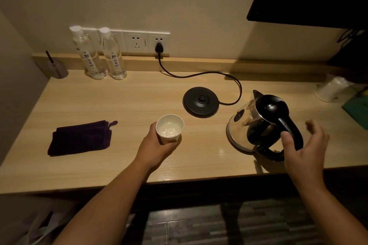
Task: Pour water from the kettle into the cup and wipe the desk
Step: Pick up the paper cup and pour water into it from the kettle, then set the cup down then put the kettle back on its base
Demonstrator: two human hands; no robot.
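A white paper cup [169, 128] with water in it stands on the wooden desk [119, 105], and my left hand [157, 145] is wrapped around it. To the right, a glass kettle [256, 125] with a black lid and handle rests on the desk, off its round black base [201, 102]. My right hand [304, 145] is at the kettle's handle with fingers spread apart, the thumb touching the handle, not gripping it. A dark purple folded cloth [79, 138] lies on the desk to the left of the cup.
Two water bottles [103, 53] stand at the back left by the wall sockets [146, 42]. The base's cord [199, 74] runs to a plug. A glass with a stick [56, 67] sits far left. A white cup [330, 88] and green item [356, 107] lie at the right edge.
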